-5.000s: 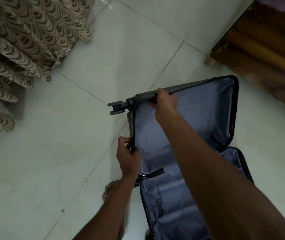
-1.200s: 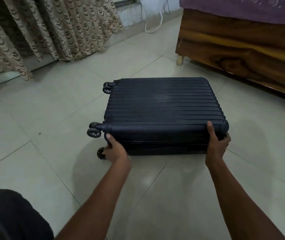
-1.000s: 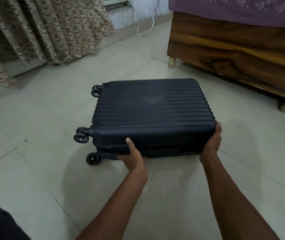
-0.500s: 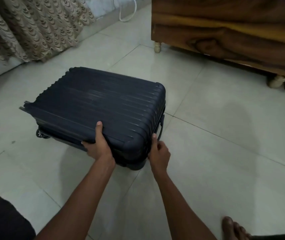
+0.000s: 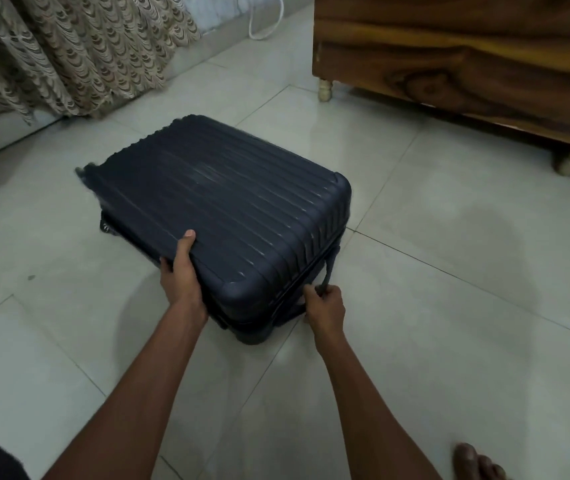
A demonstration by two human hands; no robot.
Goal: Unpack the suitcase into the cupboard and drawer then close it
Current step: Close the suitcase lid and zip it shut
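A dark blue ribbed hard-shell suitcase [image 5: 228, 209] lies flat on the tiled floor with its lid down, one corner turned toward me. My left hand [image 5: 180, 275] holds its near edge, thumb up on the ribbed top and fingers under the rim. My right hand [image 5: 323, 306] grips the dark side handle [image 5: 328, 268] at the near right side of the case. The wheels at the far left end are blurred. The cupboard and drawer are out of view.
A wooden bed frame [image 5: 450, 64] on short pale legs stands at the back right. Patterned curtains [image 5: 69, 53] hang at the back left, and a white cable [image 5: 263, 26] runs along the wall. My bare foot [image 5: 477, 465] is at the bottom right.
The lid has come down and the case lies closed. It has been swung round so that a corner faces me. My right hand went from the corner to the side handle.
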